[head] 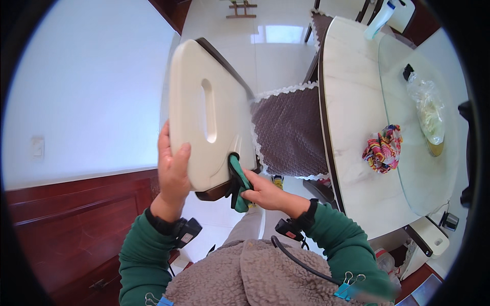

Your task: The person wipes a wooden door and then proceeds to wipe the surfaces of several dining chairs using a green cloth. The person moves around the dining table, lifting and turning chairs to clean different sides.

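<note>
In front of me stands a dining chair with a cream backrest [226, 111] that has a long slot through it and dark wooden edges. My left hand [174, 164] grips the near left edge of this backrest, thumb on the upper face. Pinched in my right hand [264, 191] is a green and black cloth item [240, 191]. Its upper end lies against the lower right part of the backrest, by a dark round spot; I cannot tell whether it passes through a hole. A quilted brown seat cover [291, 130] with white lace trim lies beyond the backrest.
To the right is a marble-patterned table [354, 95] with a glass turntable [413, 183]. On them are a colourful bunched cloth [383, 149], a clear plastic bag [430, 111] and a white bottle [379, 21]. A dark red wooden cabinet [84, 222] and a white wall [88, 84] border the left.
</note>
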